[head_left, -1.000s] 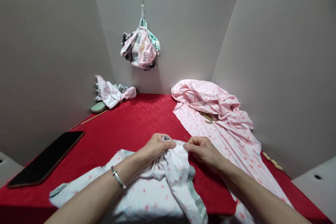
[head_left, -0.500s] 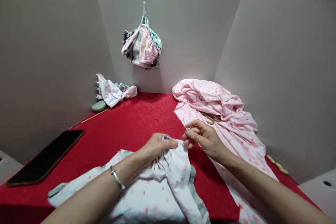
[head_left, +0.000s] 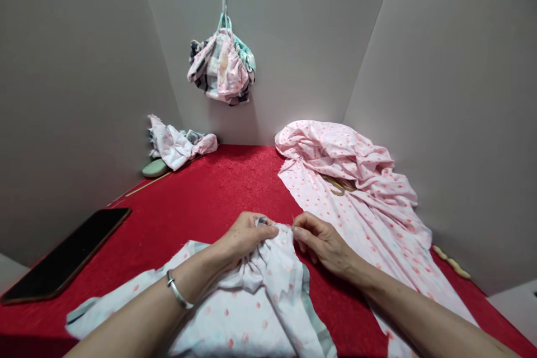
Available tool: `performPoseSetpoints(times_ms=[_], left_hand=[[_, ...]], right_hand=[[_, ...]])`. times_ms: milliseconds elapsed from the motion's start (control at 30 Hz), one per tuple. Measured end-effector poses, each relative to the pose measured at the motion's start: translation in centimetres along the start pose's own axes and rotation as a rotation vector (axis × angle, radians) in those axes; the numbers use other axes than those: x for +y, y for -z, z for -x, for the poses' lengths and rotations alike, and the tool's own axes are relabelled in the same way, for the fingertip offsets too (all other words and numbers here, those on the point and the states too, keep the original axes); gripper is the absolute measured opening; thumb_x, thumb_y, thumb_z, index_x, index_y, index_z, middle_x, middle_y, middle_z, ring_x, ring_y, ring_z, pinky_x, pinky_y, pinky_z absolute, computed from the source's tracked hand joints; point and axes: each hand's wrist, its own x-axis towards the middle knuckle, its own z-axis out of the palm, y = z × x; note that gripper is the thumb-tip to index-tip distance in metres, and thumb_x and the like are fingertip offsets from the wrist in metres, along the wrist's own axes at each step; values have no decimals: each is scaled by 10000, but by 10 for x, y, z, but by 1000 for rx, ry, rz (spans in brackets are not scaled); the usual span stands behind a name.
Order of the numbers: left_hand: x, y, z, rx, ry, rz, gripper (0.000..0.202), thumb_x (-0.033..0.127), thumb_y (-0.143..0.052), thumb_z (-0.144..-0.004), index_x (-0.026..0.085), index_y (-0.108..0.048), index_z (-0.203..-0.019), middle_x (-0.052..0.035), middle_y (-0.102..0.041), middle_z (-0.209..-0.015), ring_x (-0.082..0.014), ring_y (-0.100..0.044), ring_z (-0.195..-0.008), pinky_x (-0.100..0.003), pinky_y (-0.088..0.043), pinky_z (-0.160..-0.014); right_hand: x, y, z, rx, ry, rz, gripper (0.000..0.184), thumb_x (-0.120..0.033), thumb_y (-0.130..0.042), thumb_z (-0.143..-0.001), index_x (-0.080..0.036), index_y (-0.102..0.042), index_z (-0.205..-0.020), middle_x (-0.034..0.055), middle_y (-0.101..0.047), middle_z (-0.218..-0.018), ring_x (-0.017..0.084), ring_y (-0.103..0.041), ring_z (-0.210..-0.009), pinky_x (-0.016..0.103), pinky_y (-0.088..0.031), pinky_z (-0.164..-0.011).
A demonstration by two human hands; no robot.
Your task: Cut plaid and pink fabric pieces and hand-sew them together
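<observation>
My left hand (head_left: pixel 243 238) is closed, bunching the top edge of a white cloth with pink dots and a grey band (head_left: pixel 255 302) on the red table cover (head_left: pixel 210 196). A silver bangle (head_left: pixel 176 293) sits on that wrist. My right hand (head_left: pixel 321 240) is pinched on a thin needle (head_left: pixel 293 220) right at the gathered cloth edge, fingertips almost touching my left thumb. The needle's thread is too fine to make out.
A dark phone (head_left: pixel 62 260) lies at the left. A large pink dotted fabric (head_left: pixel 356 190) with scissors (head_left: pixel 338 184) on it fills the right. Cloth scraps (head_left: pixel 178 145) and a green pad (head_left: pixel 154 168) sit at the back left; a cloth bundle (head_left: pixel 220 64) hangs on the grey partition.
My right hand rose up and away from the cloth edge half a second ago, then came back down to it. My left hand kept its hold on the cloth.
</observation>
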Motion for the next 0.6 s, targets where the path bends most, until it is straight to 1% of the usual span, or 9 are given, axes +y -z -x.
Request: performPoseSetpoints(times_ms=[100, 200, 300, 433, 600], left_hand=[[2, 3, 2, -39, 29, 40, 244, 309, -734, -599, 106, -630, -688, 24, -552, -537, -70, -448, -461, -203, -316, -484], [4, 4, 4, -85, 51, 59, 244, 264, -744, -597, 95, -672, -757, -7, -610, -595, -86, -507, -498, -207, -366, -514], [4, 4, 5, -73, 44, 63, 202, 243, -735, -611, 98, -676, -738, 4, -598, -574, -77, -498, -484, -196, -355, -498], [5, 7, 6, -83, 39, 47, 199, 270, -705, -654, 94, -668, -738, -5, -600, -591, -81, -500, -495, -199, -354, -503], [5, 10, 6, -65, 18, 19, 201, 287, -700, -653, 102, -630, -693, 12, -565, -564, -76, -470, -479, -202, -336, -492]], right_hand=[[-1, 0, 0, -5, 60, 63, 235, -399, -510, -885, -188, -510, -782, -63, -448, -578, 70, -382, -486, 200, -297, -451], [-4, 1, 1, -13, 132, 146, 192, -349, -518, -886, -177, -572, -820, -28, -514, -691, 95, -454, -625, 219, -373, -581], [-7, 3, 1, -26, 153, 174, 179, -320, -519, -886, -174, -621, -870, 2, -585, -788, 120, -512, -728, 238, -403, -675], [-9, 5, 2, -25, 167, 200, 180, -297, -533, -875, -172, -662, -877, 21, -627, -810, 134, -546, -748, 251, -413, -704], [-7, 6, 3, -22, 207, 286, 174, -272, -549, -866, -174, -691, -846, 17, -619, -771, 124, -539, -711, 247, -402, -690]])
